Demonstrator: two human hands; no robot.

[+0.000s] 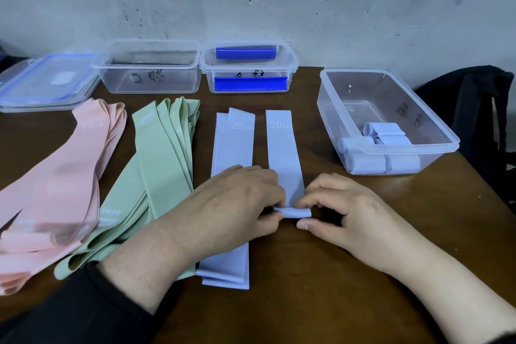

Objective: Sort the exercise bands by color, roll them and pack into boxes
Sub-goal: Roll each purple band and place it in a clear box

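Rolling of the blue band (284, 153) was begun, its near end pinched by left hand (240, 198) and right hand (337, 204); rolling toward 12 o'clock judged next.

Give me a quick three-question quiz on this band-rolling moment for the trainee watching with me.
1. True or false: the box on the right already holds rolled pale blue bands.
2. Which band are both hands rolling? A) pink B) green C) pale blue
3. How many flat pale blue bands lie in the stack under the left hand?

Key:
1. True.
2. C: the left hand and right hand pinch the rolled near end of the single pale blue band; the pink bands and green bands lie untouched.
3. At least two; more cannot be told.
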